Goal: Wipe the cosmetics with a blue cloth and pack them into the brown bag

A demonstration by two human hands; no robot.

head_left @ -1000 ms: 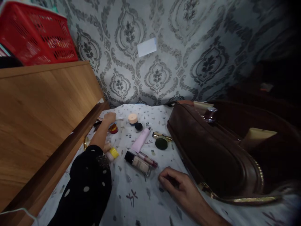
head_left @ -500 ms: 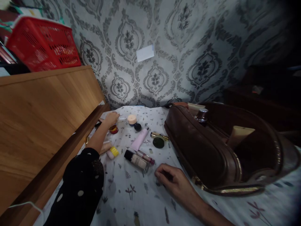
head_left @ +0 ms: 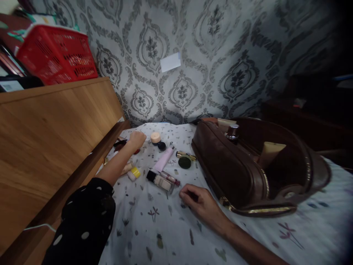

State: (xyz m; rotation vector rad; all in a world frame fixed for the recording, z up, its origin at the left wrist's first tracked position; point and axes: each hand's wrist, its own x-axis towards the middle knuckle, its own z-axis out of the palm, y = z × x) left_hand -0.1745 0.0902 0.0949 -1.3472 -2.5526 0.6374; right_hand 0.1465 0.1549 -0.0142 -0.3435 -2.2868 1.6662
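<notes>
My left hand (head_left: 137,140) reaches far across the patterned bedsheet (head_left: 165,228), closed in a fist beside the wooden board. It covers a small red jar, of which only a sliver (head_left: 136,151) shows. A dark pencil-like stick (head_left: 120,142) lies just to its left. My right hand (head_left: 197,200) rests on the sheet with its fingers curled, next to a foundation bottle (head_left: 160,181) and the brown bag (head_left: 237,173). Whether either hand holds anything is hidden.
Cosmetics lie scattered: a peach jar (head_left: 155,137), a black pot (head_left: 162,146), a pink tube (head_left: 164,160), a gold lipstick (head_left: 186,155), a dark compact (head_left: 184,162) and a yellow-capped bottle (head_left: 134,173). The open bag holds a silver-capped bottle (head_left: 232,131). A red basket (head_left: 57,55) sits atop the wooden board (head_left: 49,125).
My left hand has closed into a fist and come down over the red jar; the white item by its fingers no longer shows. My right hand stays on the sheet. The view shifted.
</notes>
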